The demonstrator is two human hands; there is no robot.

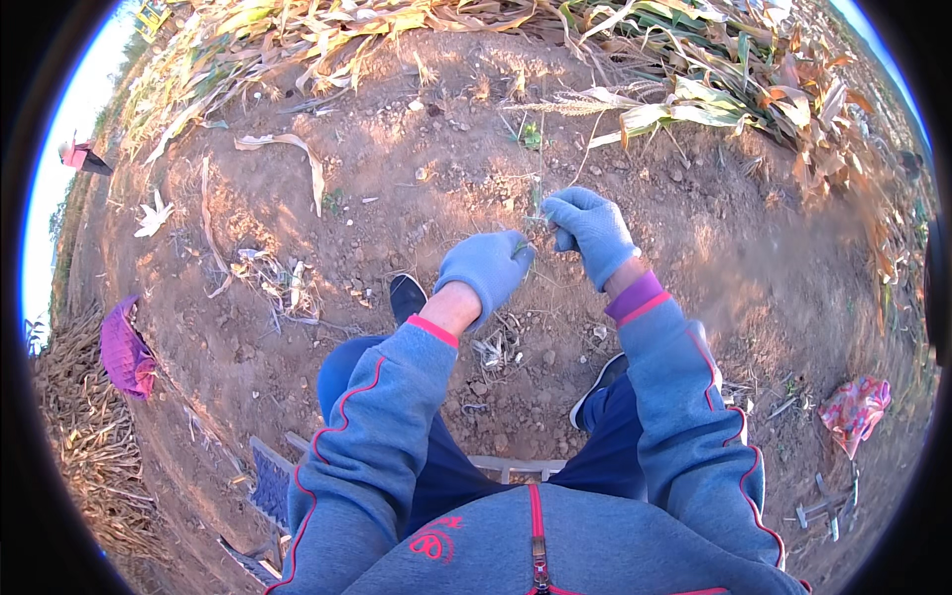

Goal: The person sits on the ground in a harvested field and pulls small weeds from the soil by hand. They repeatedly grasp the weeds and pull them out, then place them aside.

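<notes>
Both my hands wear light blue-grey knit gloves and are raised above bare brown soil [476,193]. My left hand [487,269] is curled closed, with a small green strand [522,248] showing at its thumb. Slightly higher and to the right, my right hand [587,227] pinches a thin pale-green stem [537,217] at its fingertips. The two hands are close together but apart. Whether one strand runs between them is too fine to tell. Below them, a tuft of dry husk [492,351] lies on the ground between my shoes.
Cut corn stalks [714,97] with drying leaves lie across the far side. A purple cloth or bag [128,349] is at left, and a patterned red bag [855,410] at right above metal rods [825,502]. A person [83,158] stands far left. Beneath me is a slatted seat [513,467].
</notes>
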